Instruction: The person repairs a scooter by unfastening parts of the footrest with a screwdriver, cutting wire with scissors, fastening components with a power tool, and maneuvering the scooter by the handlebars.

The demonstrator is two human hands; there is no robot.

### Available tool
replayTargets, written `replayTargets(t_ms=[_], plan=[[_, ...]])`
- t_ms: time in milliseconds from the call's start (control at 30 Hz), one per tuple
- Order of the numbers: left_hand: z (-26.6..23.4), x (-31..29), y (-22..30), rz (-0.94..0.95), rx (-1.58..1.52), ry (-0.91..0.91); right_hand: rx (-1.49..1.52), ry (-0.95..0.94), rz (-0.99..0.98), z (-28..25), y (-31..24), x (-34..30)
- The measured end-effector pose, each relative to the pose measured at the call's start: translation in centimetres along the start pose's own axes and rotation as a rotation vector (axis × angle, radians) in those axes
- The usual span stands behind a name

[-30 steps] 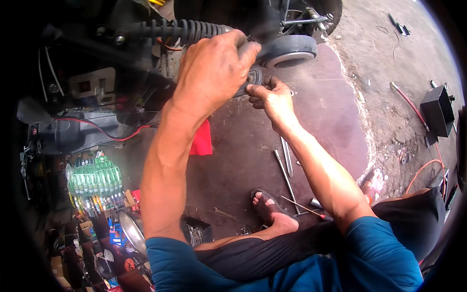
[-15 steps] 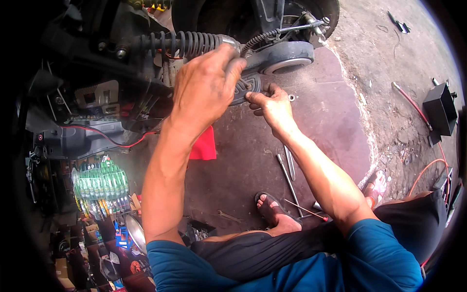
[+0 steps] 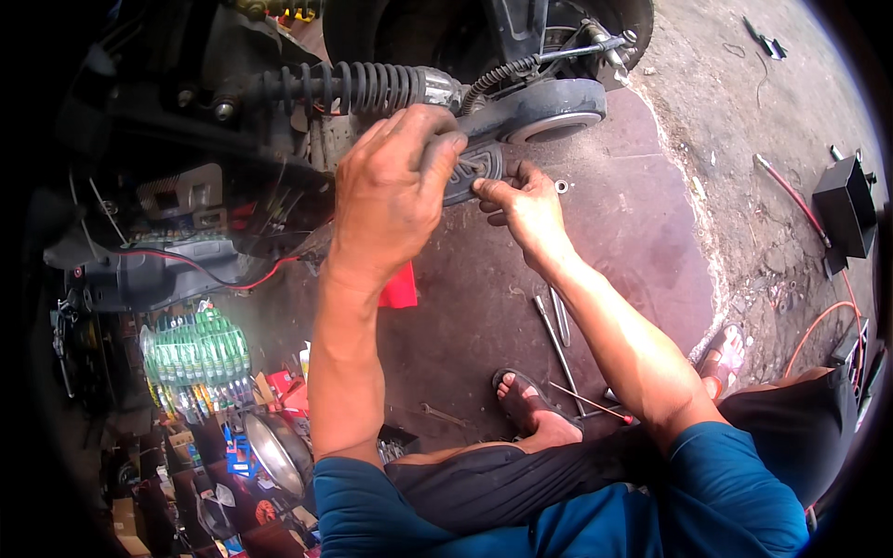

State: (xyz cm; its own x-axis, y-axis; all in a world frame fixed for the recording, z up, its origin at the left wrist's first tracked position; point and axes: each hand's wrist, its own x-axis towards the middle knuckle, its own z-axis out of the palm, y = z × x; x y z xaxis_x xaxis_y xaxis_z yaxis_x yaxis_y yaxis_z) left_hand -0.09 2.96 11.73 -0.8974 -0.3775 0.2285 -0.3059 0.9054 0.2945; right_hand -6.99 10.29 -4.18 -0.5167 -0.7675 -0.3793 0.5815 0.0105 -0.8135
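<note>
My left hand (image 3: 391,195) grips a dark oval rubber part (image 3: 473,170) at the underside of a scooter, fingers curled over its top. My right hand (image 3: 523,206) pinches the same part's lower right edge with thumb and fingertips. Just above it run a black coil shock absorber (image 3: 349,88) and a dark grey engine casing (image 3: 544,107) with a ribbed hose. What sits under the left palm is hidden.
Long metal tools (image 3: 558,330) and a small wrench (image 3: 442,416) lie on the dark mat by my sandalled foot (image 3: 530,405). A washer (image 3: 561,186) lies near the right hand. A red rag (image 3: 402,288), a black box (image 3: 845,205) with an orange cable, and a cluttered parts shelf (image 3: 200,358) surround.
Both hands have shifted slightly lower and closed in on the oval rubber part, which now shows more plainly between them. The view has tilted a little.
</note>
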Motion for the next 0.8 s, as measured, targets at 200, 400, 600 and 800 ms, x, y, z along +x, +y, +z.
replayTargets(t_ms=[200,400,600,800], plan=[[1.5,-0.3,-0.9,-0.08,-0.278,0.139,-0.015,0.005,-0.01,-0.4,0.3,0.2],[4.3,1.1,0.5,-0.276,-0.805,0.289,0.012,-0.008,0.0,-0.1,-0.3,-0.2],[3.2,2.1,-2.6,-0.26,-1.385,0.16,-0.022,-0.001,-0.017,-0.1,0.8,0.7],[2.7,1.8,-3.6,-0.064,-1.39,-0.09,0.003,0.005,-0.023,0.2,0.4,0.1]])
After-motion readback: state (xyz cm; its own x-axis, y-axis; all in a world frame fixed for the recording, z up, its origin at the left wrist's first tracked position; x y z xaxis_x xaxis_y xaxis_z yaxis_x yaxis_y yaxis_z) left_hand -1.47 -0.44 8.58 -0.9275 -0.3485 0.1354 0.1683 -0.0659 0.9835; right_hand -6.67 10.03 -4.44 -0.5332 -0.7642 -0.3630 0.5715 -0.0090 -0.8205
